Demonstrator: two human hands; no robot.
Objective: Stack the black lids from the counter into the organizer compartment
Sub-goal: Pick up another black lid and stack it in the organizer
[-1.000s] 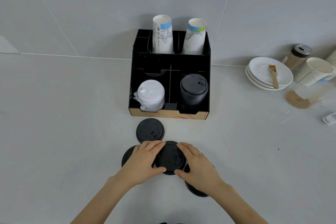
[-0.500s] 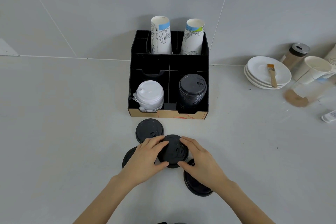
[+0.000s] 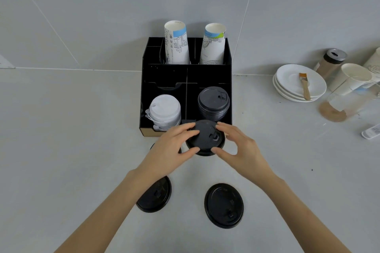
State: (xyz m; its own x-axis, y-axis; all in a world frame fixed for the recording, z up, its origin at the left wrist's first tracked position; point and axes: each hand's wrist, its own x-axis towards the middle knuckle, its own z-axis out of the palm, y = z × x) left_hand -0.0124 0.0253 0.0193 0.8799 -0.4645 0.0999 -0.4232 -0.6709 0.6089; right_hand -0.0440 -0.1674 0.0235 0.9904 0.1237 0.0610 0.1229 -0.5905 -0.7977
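Both hands share a grip on one black lid (image 3: 205, 137), the left hand (image 3: 170, 150) and right hand (image 3: 242, 150) pinching its rim from either side just in front of the organizer (image 3: 164, 76). A stack of black lids (image 3: 213, 104) sits in the front right compartment. Two more lids (image 3: 155, 196) (image 3: 224, 205) lie flat on the worktop (image 3: 72, 150), nearer the person.

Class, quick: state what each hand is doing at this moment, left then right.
Left hand: closed on the black lid, gripping its left edge.
Right hand: closed on the same black lid, gripping its right edge.
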